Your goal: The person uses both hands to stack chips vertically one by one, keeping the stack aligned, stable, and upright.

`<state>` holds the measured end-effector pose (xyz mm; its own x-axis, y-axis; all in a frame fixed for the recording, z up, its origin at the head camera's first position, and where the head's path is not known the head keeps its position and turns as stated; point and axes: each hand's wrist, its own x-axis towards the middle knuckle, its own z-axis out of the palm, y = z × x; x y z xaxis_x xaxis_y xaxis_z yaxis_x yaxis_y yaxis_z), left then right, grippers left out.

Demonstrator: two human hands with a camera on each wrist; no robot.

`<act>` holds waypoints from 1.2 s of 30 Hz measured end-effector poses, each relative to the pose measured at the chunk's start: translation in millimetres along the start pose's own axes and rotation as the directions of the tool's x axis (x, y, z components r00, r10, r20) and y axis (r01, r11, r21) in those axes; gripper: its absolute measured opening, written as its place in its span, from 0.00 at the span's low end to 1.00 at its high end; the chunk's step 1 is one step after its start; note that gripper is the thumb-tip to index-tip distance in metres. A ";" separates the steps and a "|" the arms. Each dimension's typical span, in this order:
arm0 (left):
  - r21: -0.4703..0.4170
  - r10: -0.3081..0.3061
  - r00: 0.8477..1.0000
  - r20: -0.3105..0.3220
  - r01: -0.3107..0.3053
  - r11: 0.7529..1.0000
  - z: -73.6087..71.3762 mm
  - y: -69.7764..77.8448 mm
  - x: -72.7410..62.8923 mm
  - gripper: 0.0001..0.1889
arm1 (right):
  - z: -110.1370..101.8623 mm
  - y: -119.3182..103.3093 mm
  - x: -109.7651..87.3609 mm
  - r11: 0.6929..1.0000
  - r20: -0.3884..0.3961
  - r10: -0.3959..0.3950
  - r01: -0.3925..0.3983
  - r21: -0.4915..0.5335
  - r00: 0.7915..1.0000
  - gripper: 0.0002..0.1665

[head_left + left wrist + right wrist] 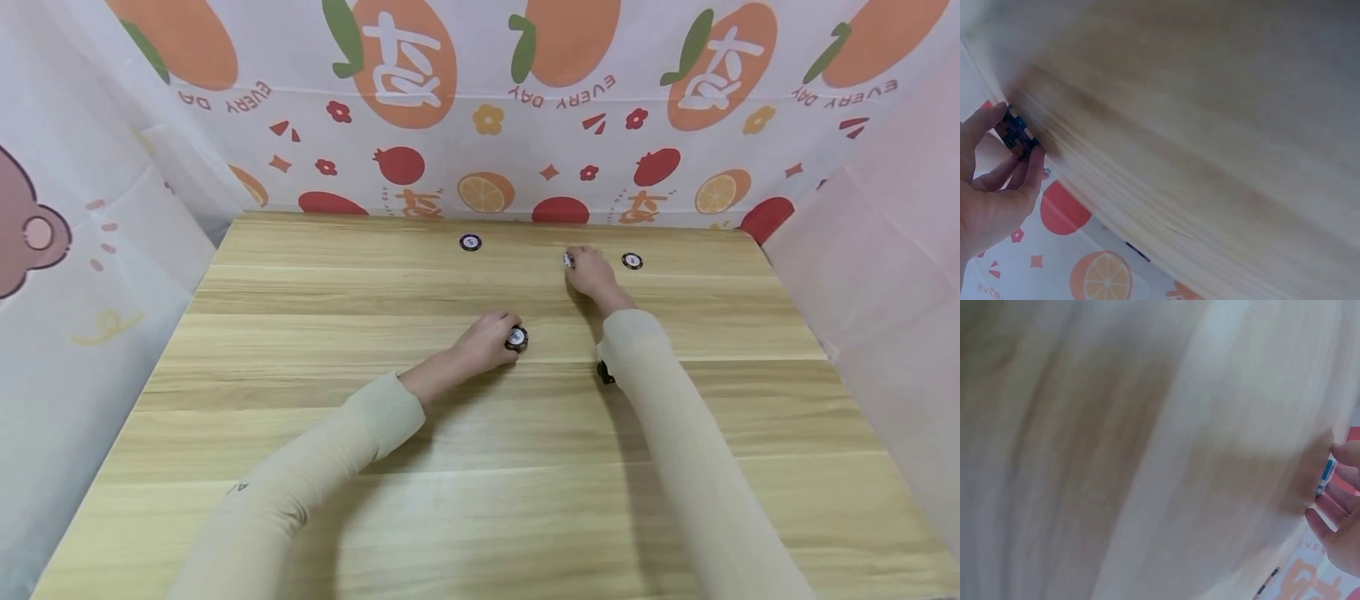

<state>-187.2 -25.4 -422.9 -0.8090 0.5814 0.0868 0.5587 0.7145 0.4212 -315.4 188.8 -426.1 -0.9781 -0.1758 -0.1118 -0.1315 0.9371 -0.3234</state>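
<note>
Between seven and eight o'clock in the head view is a long, cream-coloured fabric left sleeve (322, 471), creased at the elbow, bearing a small dark angular mark (238, 487) and ending in a broad, faintly greenish cuff (386, 410). Between four and five o'clock is a matching cream fabric right sleeve (697, 467), its similar cuff (636, 340) showing a small black angular piece (605, 373) at its lower edge, toward eight o'clock.

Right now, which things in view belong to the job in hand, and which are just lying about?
Job:
- chip stack, held by the left hand
- blue-and-white chip in the right hand
- probably both loose chips: far-left chip, far-right chip

Surroundings:
- table
- fruit-print curtain
</note>
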 end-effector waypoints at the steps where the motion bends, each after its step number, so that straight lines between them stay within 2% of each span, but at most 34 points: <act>1: -0.003 0.002 1.000 -0.005 -0.002 1.000 -0.1 -0.1 0.1 0.25 | -0.2 -0.1 1.2 1.000 -0.007 0.004 -0.004 -0.009 1.000 0.27; 8: -0.004 0.015 1.000 -0.001 -0.015 1.000 -0.5 -0.5 1.7 0.24 | -2.1 -0.9 4.7 1.000 -0.065 0.011 -0.012 -0.018 0.998 0.24; 16: -0.005 0.015 1.000 0.008 -0.015 1.000 -1.1 -0.2 2.4 0.23 | -4.3 -1.2 4.3 0.999 -0.038 -0.023 0.022 -0.033 0.999 0.22; 26: -0.015 -0.003 1.000 0.028 0.003 1.000 -2.2 -0.1 2.6 0.21 | -4.8 2.2 4.1 0.998 -0.001 -0.054 0.054 -0.035 0.999 0.25; 32: -0.009 -0.012 0.999 0.042 0.012 1.000 -2.8 0.6 2.5 0.21 | -3.9 5.6 3.0 0.998 -0.015 -0.067 0.067 -0.019 0.998 0.24; 36: -0.009 -0.019 0.999 0.044 0.019 1.000 -3.3 1.2 2.3 0.21 | -3.5 6.5 0.9 0.995 -0.038 -0.104 0.104 -0.005 0.994 0.23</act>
<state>-189.0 -24.6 -419.3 -0.8106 0.5844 0.0386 0.5412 0.7221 0.4310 -317.8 195.8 -425.0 -0.9646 -0.2604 -0.0419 -0.2328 0.9152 -0.3289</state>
